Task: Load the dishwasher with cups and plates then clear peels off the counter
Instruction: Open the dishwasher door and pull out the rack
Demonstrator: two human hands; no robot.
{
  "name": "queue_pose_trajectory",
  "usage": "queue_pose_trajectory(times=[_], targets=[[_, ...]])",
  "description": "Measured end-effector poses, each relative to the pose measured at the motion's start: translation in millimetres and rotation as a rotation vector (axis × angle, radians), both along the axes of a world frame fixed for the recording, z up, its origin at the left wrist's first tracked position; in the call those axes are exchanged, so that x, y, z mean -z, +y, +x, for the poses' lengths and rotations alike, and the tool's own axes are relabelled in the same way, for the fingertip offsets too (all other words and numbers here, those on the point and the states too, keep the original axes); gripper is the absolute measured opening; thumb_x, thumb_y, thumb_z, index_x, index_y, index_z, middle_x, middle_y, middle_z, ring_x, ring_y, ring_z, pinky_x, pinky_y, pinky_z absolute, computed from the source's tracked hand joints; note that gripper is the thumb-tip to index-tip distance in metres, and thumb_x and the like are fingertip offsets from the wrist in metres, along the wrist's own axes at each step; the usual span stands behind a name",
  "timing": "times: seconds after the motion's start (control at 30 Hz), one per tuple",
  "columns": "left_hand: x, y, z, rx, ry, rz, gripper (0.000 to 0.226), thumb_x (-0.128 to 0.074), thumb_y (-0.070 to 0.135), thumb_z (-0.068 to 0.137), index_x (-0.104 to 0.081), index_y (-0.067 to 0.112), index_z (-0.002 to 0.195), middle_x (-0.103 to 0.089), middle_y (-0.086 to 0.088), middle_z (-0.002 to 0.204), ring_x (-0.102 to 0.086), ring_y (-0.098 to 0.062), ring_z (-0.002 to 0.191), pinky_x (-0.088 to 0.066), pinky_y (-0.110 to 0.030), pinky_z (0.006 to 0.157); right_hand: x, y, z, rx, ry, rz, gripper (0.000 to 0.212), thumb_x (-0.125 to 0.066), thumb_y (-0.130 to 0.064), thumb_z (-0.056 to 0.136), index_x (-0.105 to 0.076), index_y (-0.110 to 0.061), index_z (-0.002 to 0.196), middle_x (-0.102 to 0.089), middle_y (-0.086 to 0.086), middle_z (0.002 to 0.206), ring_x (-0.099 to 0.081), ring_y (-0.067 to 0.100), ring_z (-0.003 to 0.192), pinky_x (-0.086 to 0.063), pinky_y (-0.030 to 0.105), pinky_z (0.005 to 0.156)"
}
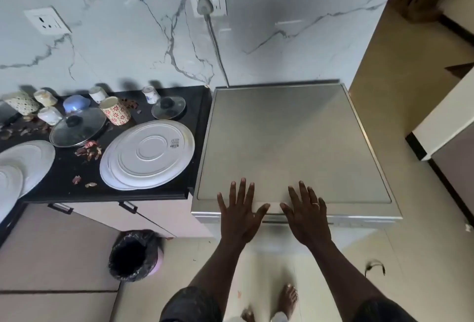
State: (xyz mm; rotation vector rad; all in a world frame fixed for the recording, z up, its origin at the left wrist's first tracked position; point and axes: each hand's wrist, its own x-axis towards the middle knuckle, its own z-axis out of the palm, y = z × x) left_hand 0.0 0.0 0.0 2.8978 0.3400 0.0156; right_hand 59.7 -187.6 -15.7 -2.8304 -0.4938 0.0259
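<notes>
A: Two hands, both flat?
B: Yes. The left hand [239, 215] and right hand [306, 215] lie side by side over the front edge of the dishwasher [289, 142], fingers straight and spread, holding nothing. Whether they press on it, I cannot tell.
A: Where are the dishes?
B: On the counter [64, 170], just left of the dishwasher. A plate stack [147, 157] sits face down at the near right. More plates [25, 162] overlap at the left edge. Cups [115, 111] cluster near the wall, beside two lids [77, 126].
A: And the peels?
B: Peels [88, 151] lie scattered between the plates. A bin [134, 255] stands on the floor below.
</notes>
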Motion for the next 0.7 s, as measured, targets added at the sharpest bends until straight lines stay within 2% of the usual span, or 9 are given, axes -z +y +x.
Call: queue_pose_trajectory(times=[0.13, 0.17, 0.27, 0.37, 0.47, 0.53, 0.57, 0.63, 0.7], targets=[[17.1, 8.6, -18.3, 0.014, 0.068, 0.053, 0.077, -0.017, 0.073, 0.095, -0.03, 0.027, 0.156, -0.016, -0.003, 0.166, -0.008, -0.029, 0.153, -0.004, -0.062, 0.116, 1.1, -2.2, -16.0, 0.043, 0.094, -0.08, 0.092, 0.009, -0.071, 0.094, -0.045, -0.025, 0.152, -0.029, 0.013, 0.164, -0.029, 0.037, 0.15, -0.025, 0.06, 0.116], [22.9, 10.0, -22.9, 0.023, 0.056, 0.06, 0.076, -0.019, 0.072, 0.095, -0.031, 0.027, 0.156, -0.019, -0.005, 0.165, -0.013, -0.03, 0.153, -0.006, -0.062, 0.116, 1.9, -1.0, -18.7, 0.052, 0.096, -0.086, 0.092, 0.009, -0.07, 0.094, -0.045, -0.023, 0.152, -0.031, 0.015, 0.163, -0.03, 0.038, 0.15, -0.026, 0.061, 0.116], [30.5, 10.0, -35.3, 0.009, 0.045, 0.067, 0.077, -0.019, 0.072, 0.094, -0.024, 0.027, 0.158, -0.015, -0.005, 0.166, -0.014, -0.028, 0.153, -0.008, -0.06, 0.118, 7.4, -1.2, -26.0, 0.036, 0.124, -0.128, 0.077, -0.012, -0.063, 0.102, -0.055, -0.015, 0.145, -0.045, 0.022, 0.153, -0.044, 0.045, 0.139, -0.038, 0.066, 0.106], [33.3, 3.5, -45.1, 0.001, 0.041, 0.044, 0.078, -0.02, 0.071, 0.095, -0.021, 0.025, 0.158, -0.012, -0.006, 0.166, -0.012, -0.029, 0.153, -0.012, -0.059, 0.119, 14.0, -1.9, -35.9, 0.043, 0.062, -0.071, 0.064, -0.038, -0.052, 0.098, -0.054, -0.012, 0.145, -0.043, 0.025, 0.153, -0.042, 0.046, 0.14, -0.04, 0.063, 0.105], [34.0, -2.6, -58.8, 0.008, 0.067, 0.017, 0.081, -0.02, 0.07, 0.094, -0.016, 0.024, 0.159, -0.007, -0.008, 0.167, -0.007, -0.029, 0.154, -0.01, -0.058, 0.12, 17.2, 1.9, -52.7, 0.157, 0.011, 0.139, 0.053, -0.065, -0.03, 0.093, -0.056, -0.009, 0.141, -0.039, 0.026, 0.154, -0.034, 0.043, 0.144, -0.042, 0.054, 0.106], [28.8, -4.1, -63.8, 0.01, 0.097, -0.004, 0.083, -0.022, 0.07, 0.092, -0.01, 0.024, 0.16, 0.001, -0.008, 0.167, 0.0, -0.029, 0.154, -0.007, -0.056, 0.121, 11.3, 13.7, -60.5, 0.303, 0.006, 0.372, 0.041, -0.068, -0.013, 0.088, -0.061, -0.005, 0.127, -0.044, 0.022, 0.142, -0.039, 0.04, 0.134, -0.043, 0.045, 0.103], [25.5, -4.4, -65.9, 0.009, 0.128, -0.032, 0.083, -0.026, 0.07, 0.093, -0.007, 0.025, 0.16, 0.006, -0.008, 0.167, 0.005, -0.029, 0.154, -0.005, -0.055, 0.121, 4.6, 20.9, -63.7, 0.42, 0.024, 0.51, 0.035, -0.067, -0.008, 0.086, -0.062, -0.004, 0.121, -0.046, 0.02, 0.135, -0.042, 0.037, 0.127, -0.039, 0.035, 0.102], [20.0, -4.7, -71.1, -0.012, 0.171, -0.092, 0.082, -0.04, 0.065, 0.096, -0.01, 0.024, 0.16, 0.011, -0.011, 0.166, 0.009, -0.029, 0.153, -0.006, -0.051, 0.122, 4.2, 34.4, -59.6, 0.718, 0.185, 0.797, 0.031, -0.067, -0.007, 0.086, -0.06, -0.002, 0.115, -0.051, 0.019, 0.127, -0.049, 0.029, 0.11, -0.03, 0.018, 0.09], [16.3, -3.8, -76.9, -0.038, 0.141, -0.123, 0.074, -0.049, 0.058, 0.096, -0.029, 0.018, 0.154, 0.005, -0.014, 0.166, 0.003, -0.03, 0.154, -0.013, -0.048, 0.122, 6.6, 45.2, -54.2, 0.971, 0.422, 1.111, 0.044, -0.076, -0.027, 0.082, -0.056, -0.008, 0.115, -0.057, 0.017, 0.123, -0.053, 0.025, 0.097, -0.04, 0.024, 0.086]])
